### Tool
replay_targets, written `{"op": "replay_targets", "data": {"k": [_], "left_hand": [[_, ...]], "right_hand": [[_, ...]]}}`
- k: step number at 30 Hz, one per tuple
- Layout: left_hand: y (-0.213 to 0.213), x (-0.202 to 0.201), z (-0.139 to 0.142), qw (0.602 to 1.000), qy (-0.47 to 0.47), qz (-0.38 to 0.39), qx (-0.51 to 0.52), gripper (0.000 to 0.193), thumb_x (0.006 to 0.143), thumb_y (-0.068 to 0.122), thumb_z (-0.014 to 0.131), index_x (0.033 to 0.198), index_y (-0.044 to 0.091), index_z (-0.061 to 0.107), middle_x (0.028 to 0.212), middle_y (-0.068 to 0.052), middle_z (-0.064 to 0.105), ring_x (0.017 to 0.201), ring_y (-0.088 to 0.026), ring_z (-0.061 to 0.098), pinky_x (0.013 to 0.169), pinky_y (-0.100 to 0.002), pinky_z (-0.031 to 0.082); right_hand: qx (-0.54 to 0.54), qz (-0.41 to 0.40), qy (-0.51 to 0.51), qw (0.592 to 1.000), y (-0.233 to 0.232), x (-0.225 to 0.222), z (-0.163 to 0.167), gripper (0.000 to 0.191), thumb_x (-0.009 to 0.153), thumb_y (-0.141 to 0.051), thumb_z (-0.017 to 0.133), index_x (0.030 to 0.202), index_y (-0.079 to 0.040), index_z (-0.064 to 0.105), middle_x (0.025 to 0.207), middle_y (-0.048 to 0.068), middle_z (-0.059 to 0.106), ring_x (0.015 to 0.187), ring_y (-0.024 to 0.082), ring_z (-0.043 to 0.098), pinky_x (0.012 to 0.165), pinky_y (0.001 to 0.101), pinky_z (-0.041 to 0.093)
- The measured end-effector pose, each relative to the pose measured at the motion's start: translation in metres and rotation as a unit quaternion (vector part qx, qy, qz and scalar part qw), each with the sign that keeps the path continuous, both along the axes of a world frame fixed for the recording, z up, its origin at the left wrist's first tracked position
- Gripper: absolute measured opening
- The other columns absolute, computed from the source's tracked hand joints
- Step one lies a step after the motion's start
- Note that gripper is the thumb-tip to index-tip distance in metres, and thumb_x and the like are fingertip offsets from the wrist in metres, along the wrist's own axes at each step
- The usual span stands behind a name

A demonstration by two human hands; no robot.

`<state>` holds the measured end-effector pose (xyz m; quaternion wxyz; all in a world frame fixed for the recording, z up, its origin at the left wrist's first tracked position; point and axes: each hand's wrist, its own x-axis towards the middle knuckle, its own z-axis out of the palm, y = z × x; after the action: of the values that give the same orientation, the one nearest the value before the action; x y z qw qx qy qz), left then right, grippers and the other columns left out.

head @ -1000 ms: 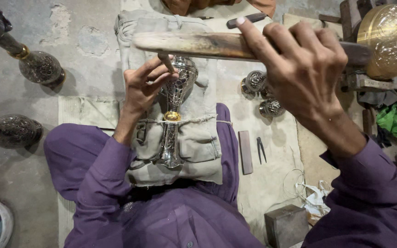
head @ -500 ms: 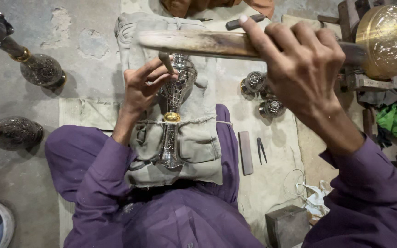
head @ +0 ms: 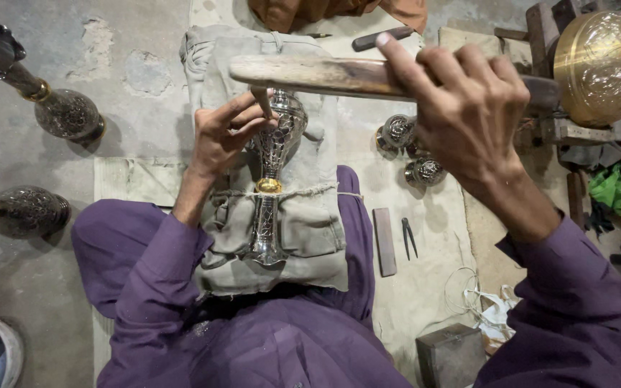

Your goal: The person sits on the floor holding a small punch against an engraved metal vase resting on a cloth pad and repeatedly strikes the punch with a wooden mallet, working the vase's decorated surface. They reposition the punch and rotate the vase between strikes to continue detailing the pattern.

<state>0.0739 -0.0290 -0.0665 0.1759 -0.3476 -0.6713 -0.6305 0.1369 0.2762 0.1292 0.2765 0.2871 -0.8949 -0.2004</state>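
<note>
Wooden mallet (head: 310, 75) raised, chisel (head: 260, 100) on vase (head: 276, 154)

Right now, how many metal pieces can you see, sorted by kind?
Tall engraved vases: 3, one on the cloth pad under the left hand, two on the floor at left.
Small round silver pieces: 3, clustered beside the pad.
Large brass bowl: 1.
Total: 7.

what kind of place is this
Probably a floor-level metal engraving workshop. An engraved silver metal vase lies tied on a grey cloth pad, the right hand raises a wooden mallet, and more finished dark engraved vases lie on the concrete floor.
</note>
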Motion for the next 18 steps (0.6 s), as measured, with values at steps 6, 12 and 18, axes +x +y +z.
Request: {"op": "replay_targets", "data": {"k": [6,12,18], "left_hand": [[0.000,-0.002,0.001,1.000,0.008,0.004,-0.006,0.044,0.098,0.003,0.077,0.139,0.004,0.062,0.108,-0.008,0.079,0.099,-0.016,0.078,0.086,-0.028,0.064],[-0.001,-0.005,-0.003,1.000,-0.004,-0.017,-0.005,0.043,0.100,0.005,0.074,0.141,0.004,0.061,0.110,-0.008,0.079,0.102,-0.017,0.078,0.086,-0.028,0.066],[-0.001,-0.008,-0.005,1.000,-0.001,-0.005,-0.025,0.044,0.098,0.006,0.076,0.140,0.003,0.062,0.108,-0.009,0.079,0.100,-0.018,0.078,0.086,-0.030,0.067]], "right_hand": [[-0.012,-0.033,-0.038,0.999,0.003,-0.001,-0.004,0.043,0.115,-0.019,0.065,0.156,-0.024,0.054,0.093,0.001,0.067,0.070,0.014,0.055,0.058,0.0310,0.042],[-0.139,0.052,-0.057,0.987,0.000,0.004,-0.007,0.049,0.111,-0.010,0.053,0.157,-0.023,0.042,0.113,0.005,0.069,0.085,0.015,0.062,0.072,0.0305,0.051],[-0.087,-0.006,-0.036,0.996,0.004,0.010,-0.012,0.044,0.112,-0.011,0.060,0.155,-0.020,0.051,0.097,0.005,0.070,0.075,0.016,0.058,0.061,0.0340,0.046]]}}
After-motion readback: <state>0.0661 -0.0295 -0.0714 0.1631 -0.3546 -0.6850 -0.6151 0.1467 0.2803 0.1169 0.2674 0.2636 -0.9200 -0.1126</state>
